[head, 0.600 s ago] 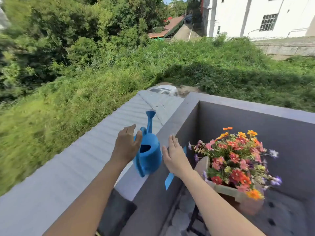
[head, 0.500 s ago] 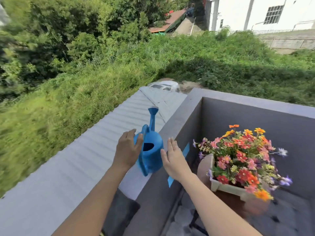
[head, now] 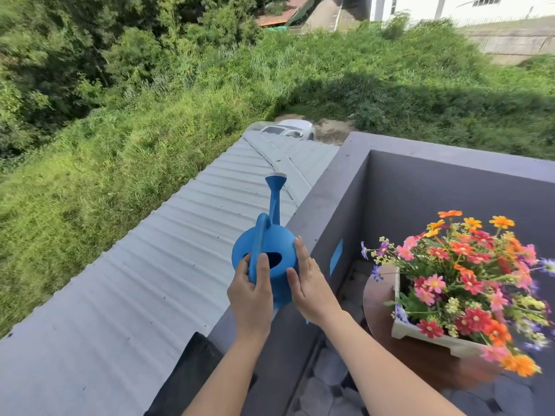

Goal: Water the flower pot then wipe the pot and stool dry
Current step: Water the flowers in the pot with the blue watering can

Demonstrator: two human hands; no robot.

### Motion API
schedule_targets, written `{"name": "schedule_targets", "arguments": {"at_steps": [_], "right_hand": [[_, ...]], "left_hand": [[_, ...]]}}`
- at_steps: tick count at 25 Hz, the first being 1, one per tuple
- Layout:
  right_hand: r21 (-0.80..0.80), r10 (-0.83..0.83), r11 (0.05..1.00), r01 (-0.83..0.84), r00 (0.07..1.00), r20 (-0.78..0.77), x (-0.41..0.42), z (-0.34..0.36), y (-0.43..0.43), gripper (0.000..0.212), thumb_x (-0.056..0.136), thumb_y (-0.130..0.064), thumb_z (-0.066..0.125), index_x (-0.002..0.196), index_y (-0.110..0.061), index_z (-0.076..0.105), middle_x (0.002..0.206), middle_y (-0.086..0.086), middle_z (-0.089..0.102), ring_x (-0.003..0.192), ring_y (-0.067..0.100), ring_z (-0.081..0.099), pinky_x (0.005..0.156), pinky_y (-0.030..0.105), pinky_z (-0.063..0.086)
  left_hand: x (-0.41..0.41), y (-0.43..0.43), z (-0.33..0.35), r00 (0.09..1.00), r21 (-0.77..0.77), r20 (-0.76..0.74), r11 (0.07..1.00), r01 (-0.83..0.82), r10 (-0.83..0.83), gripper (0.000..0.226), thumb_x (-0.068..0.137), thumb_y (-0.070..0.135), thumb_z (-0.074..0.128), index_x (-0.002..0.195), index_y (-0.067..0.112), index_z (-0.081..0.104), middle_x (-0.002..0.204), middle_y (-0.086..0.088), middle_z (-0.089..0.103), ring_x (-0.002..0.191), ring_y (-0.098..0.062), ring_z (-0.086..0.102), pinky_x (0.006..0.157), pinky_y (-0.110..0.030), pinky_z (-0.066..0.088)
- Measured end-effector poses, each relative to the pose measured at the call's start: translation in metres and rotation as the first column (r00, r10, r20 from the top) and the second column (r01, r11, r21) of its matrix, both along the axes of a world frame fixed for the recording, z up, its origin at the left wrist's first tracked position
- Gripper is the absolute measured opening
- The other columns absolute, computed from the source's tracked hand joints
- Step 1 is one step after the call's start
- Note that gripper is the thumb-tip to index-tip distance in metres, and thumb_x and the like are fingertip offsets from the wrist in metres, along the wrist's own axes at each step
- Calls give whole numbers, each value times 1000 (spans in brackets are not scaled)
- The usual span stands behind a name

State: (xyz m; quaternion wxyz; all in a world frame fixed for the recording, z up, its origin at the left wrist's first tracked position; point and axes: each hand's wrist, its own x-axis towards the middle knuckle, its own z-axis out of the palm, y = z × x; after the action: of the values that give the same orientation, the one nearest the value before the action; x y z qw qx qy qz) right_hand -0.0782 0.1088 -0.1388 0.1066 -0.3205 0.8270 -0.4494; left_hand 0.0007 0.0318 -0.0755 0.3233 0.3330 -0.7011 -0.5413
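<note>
Grip on the watering can [head: 279, 244] is the item that has changed. Half a second ago the left hand [head: 250, 295] lay flat against the can's 9 o'clock side, fingers straight. It is now wrapped round the handle [head: 259, 241], thumb over the top and fingers curled underneath. The right hand [head: 310, 289] is as it was: fingers straight and together, palm pressed to the can's 3 o'clock side, steadying and not clasping.

The can sat tilted between the two palms before. It now stands nearer upright, spout [head: 274, 199] pointing to 12 o'clock, away from the person. It is over the top of the grey parapet [head: 324, 199]. Whether its base rests there or is lifted clear cannot be told, as the hands hide it.

The flower pot [head: 426, 336], white and rectangular, stands on the round brown stool [head: 375, 301] at 4 o'clock of the can, well apart from it, inside the parapet corner. Its flowers [head: 468, 265] show no water on them.

Assessment: the pick-up is secured and watering has not begun. Next the can must be swung toward 4 o'clock and tipped over the pot. A dark cloth [head: 192, 373], as it appears, lies on the parapet at 7 o'clock, presumably for the wiping stage.
</note>
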Motion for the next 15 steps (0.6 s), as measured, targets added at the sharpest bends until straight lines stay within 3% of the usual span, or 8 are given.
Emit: {"name": "schedule_targets", "arguments": {"at_steps": [3, 6, 9, 11, 15], "right_hand": [[-42, -18, 999, 18, 1000, -10, 1, -3, -5, 75, 86, -66, 9, 148, -26, -1, 158, -9, 0, 140, 1, 10, 119, 33, 10], [-107, -78, 992, 71, 995, -57, 4, 5, -8, 70, 86, -67, 9, 146, -34, -4, 159, -9, -1, 137, -4, 7, 118, 33, 15], [-238, -198, 957, 166, 973, -116, 14, 26, -7, 65, 88, -65, 15, 144, -40, -4, 158, -7, -1, 136, -11, 1, 116, 33, 17], [-320, -290, 921, 223, 941, -177, 21, 45, -3, 63, 89, -63, 18, 143, -38, -1, 157, -2, 0, 136, -11, -1, 116, 33, 14], [-390, -432, 865, 317, 865, -256, 34, 80, 11, 59, 92, -59, 19, 143, -35, -1, 157, 3, 0, 143, -2, -1, 116, 23, -3]], "left_hand": [[-4, -3, 2, 998, -26, -38, 998, -60, 59, 28, 94, 29, 53, 76, 12, 64, 56, 14, 59, 55, -5, 54, 56, -17, 44], [-2, -13, 20, 998, -1, -61, 1000, 4, -4, 38, 93, 30, 56, 55, 26, 54, 42, 11, 44, 45, -13, 38, 50, -29, 36], [1, -21, 55, 994, -64, -55, 994, 88, -91, 28, 85, 35, 63, 60, 22, 63, 39, 12, 42, 45, -16, 37, 52, -31, 34], [3, -20, 87, 986, -109, -70, 983, 146, -154, 13, 83, 29, 70, 70, 25, 70, 40, 15, 49, 42, -7, 43, 53, -28, 37], [9, -6, 139, 957, -207, -107, 948, 243, -269, 3, 83, 22, 71, 82, 25, 71, 41, 20, 53, 38, 3, 45, 50, -18, 37]]}}
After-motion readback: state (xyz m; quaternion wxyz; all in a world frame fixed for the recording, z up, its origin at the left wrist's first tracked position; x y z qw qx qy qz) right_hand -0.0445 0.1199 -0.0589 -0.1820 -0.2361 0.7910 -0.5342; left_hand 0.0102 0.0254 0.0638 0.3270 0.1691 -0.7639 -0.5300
